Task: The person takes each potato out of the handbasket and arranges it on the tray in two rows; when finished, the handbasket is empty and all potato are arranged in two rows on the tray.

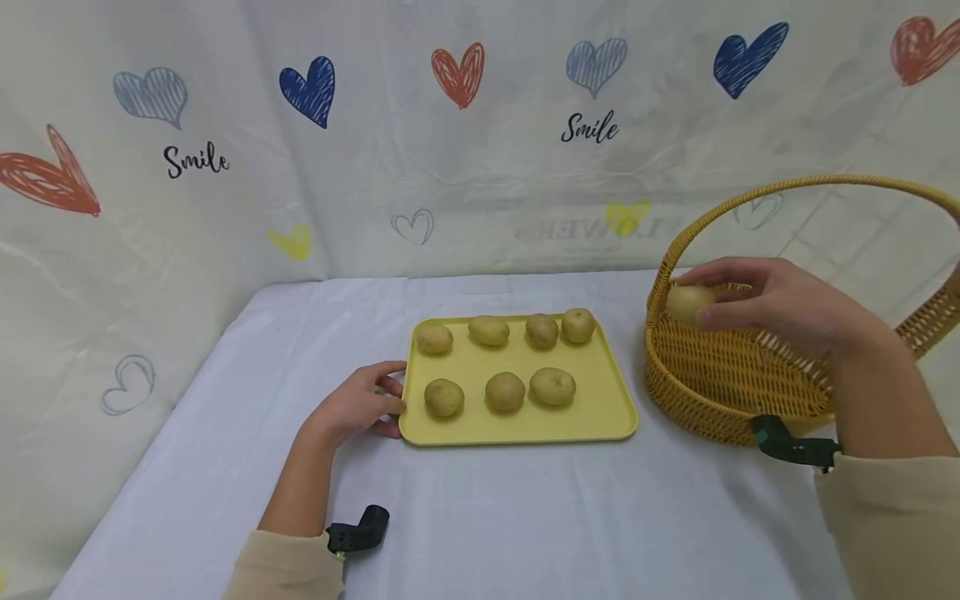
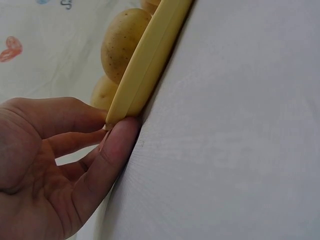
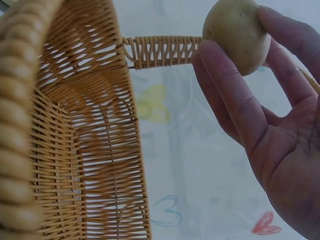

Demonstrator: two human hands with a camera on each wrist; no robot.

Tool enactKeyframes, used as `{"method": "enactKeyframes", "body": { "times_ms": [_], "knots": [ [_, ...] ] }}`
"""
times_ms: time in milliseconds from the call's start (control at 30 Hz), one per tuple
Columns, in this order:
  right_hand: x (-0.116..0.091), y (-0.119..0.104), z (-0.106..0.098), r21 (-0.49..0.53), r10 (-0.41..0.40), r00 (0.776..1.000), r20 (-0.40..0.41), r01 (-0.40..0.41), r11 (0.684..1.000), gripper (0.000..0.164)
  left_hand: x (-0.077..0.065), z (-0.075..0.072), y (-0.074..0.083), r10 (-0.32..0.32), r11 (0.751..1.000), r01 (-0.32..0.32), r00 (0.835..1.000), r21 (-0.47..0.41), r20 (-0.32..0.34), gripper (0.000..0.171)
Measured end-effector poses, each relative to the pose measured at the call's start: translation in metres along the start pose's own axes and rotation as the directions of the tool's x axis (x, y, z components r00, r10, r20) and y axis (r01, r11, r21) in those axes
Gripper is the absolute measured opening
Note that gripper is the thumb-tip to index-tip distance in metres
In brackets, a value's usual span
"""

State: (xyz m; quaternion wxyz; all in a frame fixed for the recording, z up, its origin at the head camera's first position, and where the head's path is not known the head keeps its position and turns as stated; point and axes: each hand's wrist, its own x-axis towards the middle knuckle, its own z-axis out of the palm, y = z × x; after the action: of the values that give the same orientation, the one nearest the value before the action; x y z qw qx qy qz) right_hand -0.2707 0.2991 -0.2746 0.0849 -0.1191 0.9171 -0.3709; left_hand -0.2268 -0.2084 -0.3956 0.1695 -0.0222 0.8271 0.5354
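Note:
My right hand (image 1: 795, 304) holds a potato (image 1: 690, 303) between thumb and fingertips, over the left side of a wicker basket (image 1: 697, 408). In the right wrist view the potato (image 3: 237, 35) is up at the fingertips, above the basket's rim. At the left edge of a yellow tray (image 1: 517, 429), my left hand (image 1: 360, 406) pinches the rim. The left wrist view has its thumb and a finger on either side of the tray's corner (image 2: 135, 95). Several potatoes (image 1: 505, 392) lie on the tray in two loose rows.
The basket's tall arched handle (image 1: 825, 179) rises around my right hand. A white cloth (image 1: 570, 517) covers the table. Behind it hangs a pale curtain (image 1: 360, 150) printed with hearts. Each wrist carries a small black camera (image 1: 360, 530).

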Motion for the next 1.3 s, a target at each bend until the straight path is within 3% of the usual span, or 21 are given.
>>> {"method": "enactKeyframes", "body": {
  "times_ms": [433,667,1000,1167,1300],
  "knots": [
    [0.0,-0.003,0.023,-0.006,-0.075,0.997,0.002,0.075,0.997,0.046,-0.002,-0.001,-0.004,0.0,1.0,0.0,1.0,-0.009,0.005,0.072],
    [0.003,-0.008,0.033,0.088,-0.113,0.993,0.037,0.11,0.99,0.046,0.0,-0.002,-0.004,0.002,1.0,-0.002,1.0,-0.01,0.001,0.071],
    [0.006,-0.016,0.049,0.086,-0.139,0.989,0.055,0.134,0.987,0.045,0.001,-0.001,-0.004,0.018,1.0,-0.018,1.0,-0.015,0.013,0.071],
    [0.01,-0.017,0.057,0.064,-0.18,0.978,0.101,0.175,0.983,0.044,0.001,-0.001,-0.004,0.016,1.0,-0.016,1.0,-0.015,0.011,0.071],
    [0.013,-0.017,0.063,0.132,-0.193,0.971,0.143,0.175,0.976,0.045,0.002,-0.001,-0.004,0.014,1.0,-0.014,1.0,-0.016,0.007,0.071]
  ]
}}
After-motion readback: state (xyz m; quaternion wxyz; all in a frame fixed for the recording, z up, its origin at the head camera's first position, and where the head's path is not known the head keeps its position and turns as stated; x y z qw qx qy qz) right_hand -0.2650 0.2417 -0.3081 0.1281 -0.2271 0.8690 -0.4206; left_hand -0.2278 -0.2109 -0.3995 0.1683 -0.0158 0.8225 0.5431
